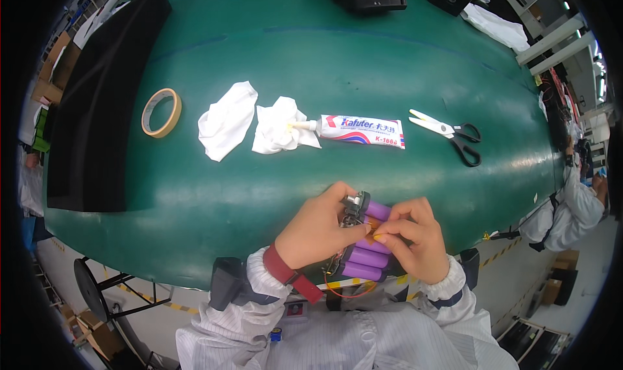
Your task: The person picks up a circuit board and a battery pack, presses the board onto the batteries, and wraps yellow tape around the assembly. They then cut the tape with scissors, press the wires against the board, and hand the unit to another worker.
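A battery pack of several purple cylindrical cells, with a dark end piece and thin wiring along its left side, is held just over the table's near edge. My left hand is closed round its left side, thumb reaching across the cells. With thumb and forefinger pinched, my right hand works at the middle of the pack on a strip of amber tape. The tape's end is mostly hidden by the fingertips. An orange-red wire loops down from the pack's lower end.
On the green table lie a tape roll, two crumpled white cloths, a glue tube with its nozzle on one cloth, and black-handled scissors. A long black box stands left. Another person is at the far right.
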Action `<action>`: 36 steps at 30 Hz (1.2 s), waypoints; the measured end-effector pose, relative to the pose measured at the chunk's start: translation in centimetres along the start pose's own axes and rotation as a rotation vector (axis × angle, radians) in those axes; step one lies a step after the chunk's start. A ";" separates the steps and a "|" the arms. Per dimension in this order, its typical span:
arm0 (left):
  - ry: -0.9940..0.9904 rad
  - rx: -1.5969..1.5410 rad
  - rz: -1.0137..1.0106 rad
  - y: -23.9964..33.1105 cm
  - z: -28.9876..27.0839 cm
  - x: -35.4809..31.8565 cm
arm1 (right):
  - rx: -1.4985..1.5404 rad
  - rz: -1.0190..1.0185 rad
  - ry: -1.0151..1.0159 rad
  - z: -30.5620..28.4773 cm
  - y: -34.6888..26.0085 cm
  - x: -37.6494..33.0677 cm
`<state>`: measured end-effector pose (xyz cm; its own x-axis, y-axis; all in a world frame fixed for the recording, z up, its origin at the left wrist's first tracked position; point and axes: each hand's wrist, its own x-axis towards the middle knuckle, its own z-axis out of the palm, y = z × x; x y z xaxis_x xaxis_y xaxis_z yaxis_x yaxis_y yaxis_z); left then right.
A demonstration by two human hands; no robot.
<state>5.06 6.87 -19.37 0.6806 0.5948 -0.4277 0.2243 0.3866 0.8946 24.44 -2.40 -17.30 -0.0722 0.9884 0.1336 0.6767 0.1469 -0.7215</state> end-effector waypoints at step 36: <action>0.016 0.052 0.024 0.0 0.0 0.0 | -0.299 -0.174 0.087 0.5 -2.6 -0.5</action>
<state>5.08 6.82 -19.32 0.6749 0.6149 -0.4080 0.2446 0.3352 0.9098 22.35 -3.31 -15.79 -0.1512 0.9408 0.3033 0.8452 0.2822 -0.4538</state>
